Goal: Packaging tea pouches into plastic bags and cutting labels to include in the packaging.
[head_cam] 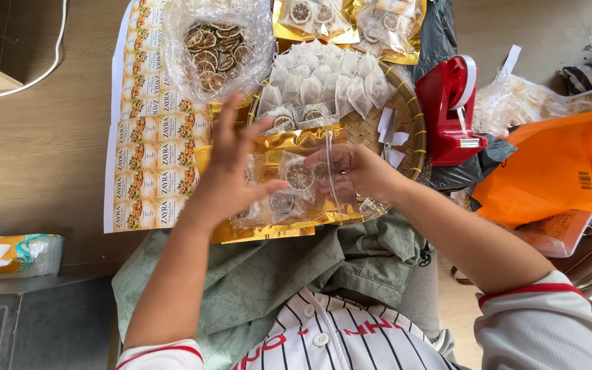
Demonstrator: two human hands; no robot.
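Wood floor lies under it all; the right hand (351,171) fingers pinch a clear pouch (296,188) shut on its fruit slices, the left hand (231,161) fingers spread apart beside it, so sealing likely comes next.

On the floor, the woven tray (412,116) sits ahead of the person's lap, small sachets (323,79) piled in it. Left of it lie label sheets (152,144), with a bag of dried slices (215,46) on them. The tape dispenser (450,109) stands right of the tray.
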